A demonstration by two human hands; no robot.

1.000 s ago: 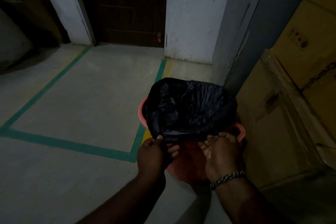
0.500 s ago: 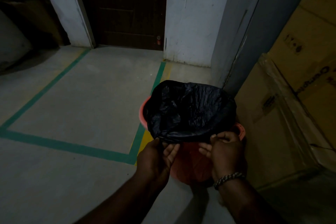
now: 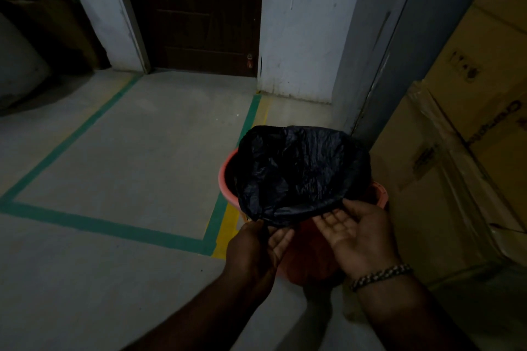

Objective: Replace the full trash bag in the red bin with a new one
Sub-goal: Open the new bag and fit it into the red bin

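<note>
A red bin (image 3: 224, 177) stands on the floor beside stacked cardboard boxes. A crumpled black trash bag (image 3: 299, 174) lies spread over the bin's mouth and hides most of the rim. My left hand (image 3: 256, 245) pinches the bag's near edge at its left corner, between thumb and fingers. Palm up at the bag's near right edge is my right hand (image 3: 356, 236), with a beaded bracelet on the wrist. Its fingers are nearly straight and its fingertips touch the hem. The bin's inside is hidden.
Cardboard boxes (image 3: 456, 151) rise close on the right of the bin, and a grey door frame (image 3: 379, 65) stands behind it. A dark wooden door (image 3: 196, 8) is at the back. Green floor tape (image 3: 114, 225) marks the concrete floor to the left.
My right hand has uncurled from the bag's edge and turned palm up. My left hand keeps its pinch, and the bag's near hem sits slightly lower over the bin.
</note>
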